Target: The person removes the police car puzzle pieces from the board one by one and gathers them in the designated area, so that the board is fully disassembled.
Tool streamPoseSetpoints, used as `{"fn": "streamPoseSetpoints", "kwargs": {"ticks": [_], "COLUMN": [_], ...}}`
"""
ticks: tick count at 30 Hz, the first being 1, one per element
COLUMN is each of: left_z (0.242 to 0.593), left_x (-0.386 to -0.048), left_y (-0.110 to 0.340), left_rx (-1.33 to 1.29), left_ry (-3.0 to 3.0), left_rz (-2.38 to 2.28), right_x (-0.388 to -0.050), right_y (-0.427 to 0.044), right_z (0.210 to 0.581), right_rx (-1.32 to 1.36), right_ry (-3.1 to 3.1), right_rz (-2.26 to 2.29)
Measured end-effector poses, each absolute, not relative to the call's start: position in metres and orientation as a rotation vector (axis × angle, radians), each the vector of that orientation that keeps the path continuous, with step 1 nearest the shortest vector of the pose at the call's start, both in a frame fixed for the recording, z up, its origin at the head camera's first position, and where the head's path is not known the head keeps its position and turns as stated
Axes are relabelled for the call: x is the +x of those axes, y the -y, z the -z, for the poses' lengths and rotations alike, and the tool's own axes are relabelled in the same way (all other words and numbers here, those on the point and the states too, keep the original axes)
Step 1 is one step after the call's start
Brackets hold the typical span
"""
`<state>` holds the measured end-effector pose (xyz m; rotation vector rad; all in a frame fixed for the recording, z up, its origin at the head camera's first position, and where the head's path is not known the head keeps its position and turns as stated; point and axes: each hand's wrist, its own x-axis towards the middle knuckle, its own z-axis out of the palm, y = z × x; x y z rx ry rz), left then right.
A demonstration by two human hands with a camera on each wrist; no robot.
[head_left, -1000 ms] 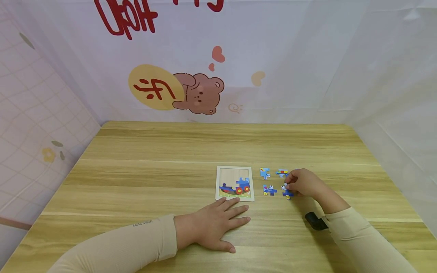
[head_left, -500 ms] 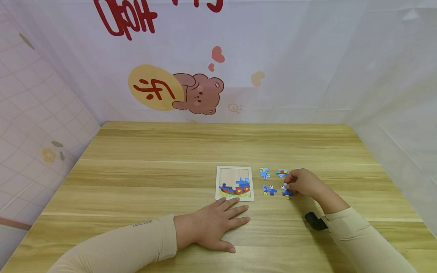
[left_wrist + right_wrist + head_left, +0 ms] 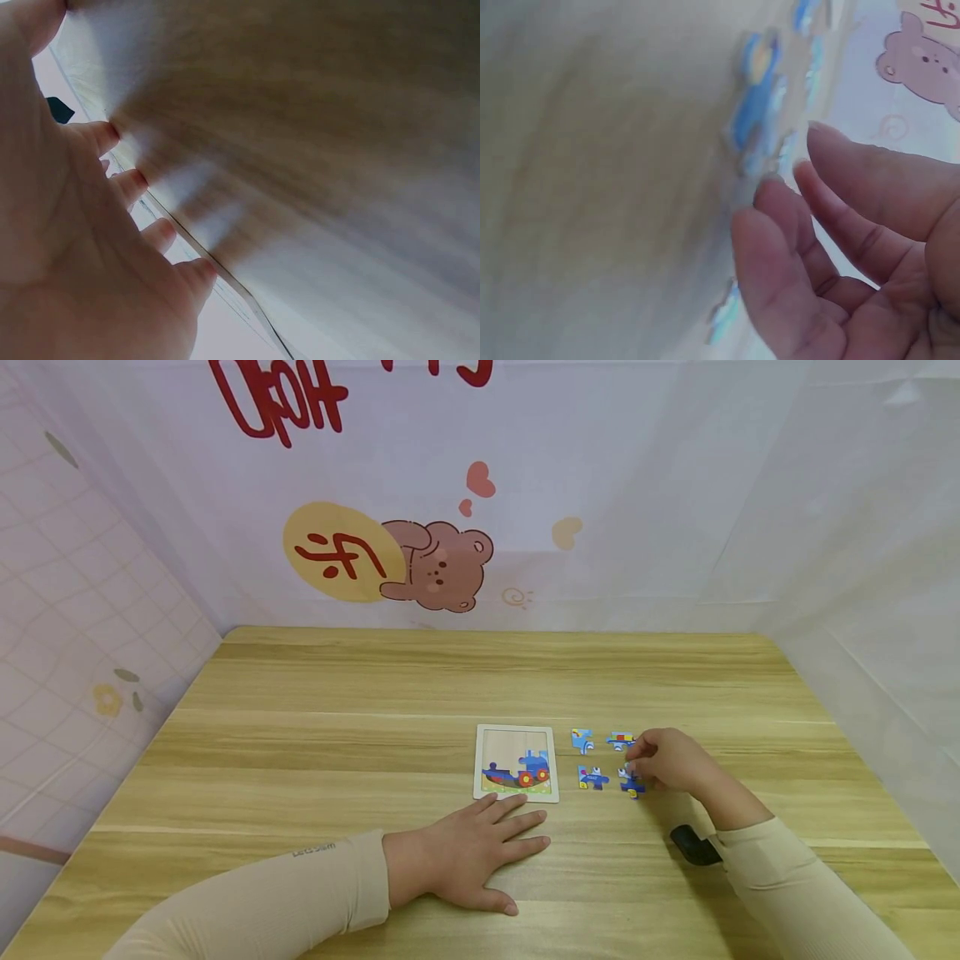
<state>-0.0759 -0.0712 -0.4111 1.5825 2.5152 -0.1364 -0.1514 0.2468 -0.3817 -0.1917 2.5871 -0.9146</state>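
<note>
A wooden puzzle tray (image 3: 478, 764) lies in the head view, its lower part filled with a blue and red train picture. My left hand (image 3: 472, 856) rests spread on the table, fingertips at the tray's near edge. My right hand (image 3: 678, 768) hovers low over the loose jigsaw pieces, nearest a dark blue piece (image 3: 632, 787). In the right wrist view its thumb and fingers are bent and apart, with nothing visible between them. Left of that piece lies a blue piece with yellow (image 3: 592, 778). Behind are a light blue piece (image 3: 581, 740) and a red-and-yellow-marked piece (image 3: 619, 741).
Another small blue piece (image 3: 724, 311) lies beside the right fingers in the right wrist view. Under the right cuff a black wrist device (image 3: 694, 846) sticks out. The wooden table (image 3: 337, 693) ends at a white printed curtain (image 3: 637, 485).
My right hand has shifted very slightly over the last half second, its fingertips still near the dark blue piece. The left hand, the tray and the visible pieces have stayed put.
</note>
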Motion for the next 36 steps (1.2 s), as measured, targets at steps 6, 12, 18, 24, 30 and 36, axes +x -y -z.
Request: {"fn": "streamPoseSetpoints", "kwargs": {"ticks": [6, 12, 18, 24, 30, 36], "left_z": [0.410, 0.410, 0.410, 0.409, 0.411, 0.411], "left_x": [-0.076, -0.076, -0.076, -0.075, -0.076, -0.076], "left_y": [0.070, 0.071, 0.071, 0.071, 0.071, 0.071], "left_rx": [1.583, 1.578, 1.589, 1.593, 1.614, 1.613], "left_ry": [-2.521, -2.504, -2.516, -2.522, -2.527, -2.519], "left_rz": [0.133, 0.115, 0.117, 0.130, 0.136, 0.134], "right_x": [-0.153, -0.153, -0.153, -0.157, -0.159, -0.161], "right_y": [-0.234, -0.213, -0.194, -0.179, -0.167, -0.157], "right_z": [0.375, 0.376, 0.376, 0.380, 0.383, 0.385], "right_rx": [-0.272, -0.327, -0.332, -0.341, -0.411, -0.444], "right_ry": [-2.690, -2.681, -2.689, -2.686, -2.687, -2.676], "right_rz": [0.943, 1.080, 1.096, 1.080, 1.084, 1.052]}}
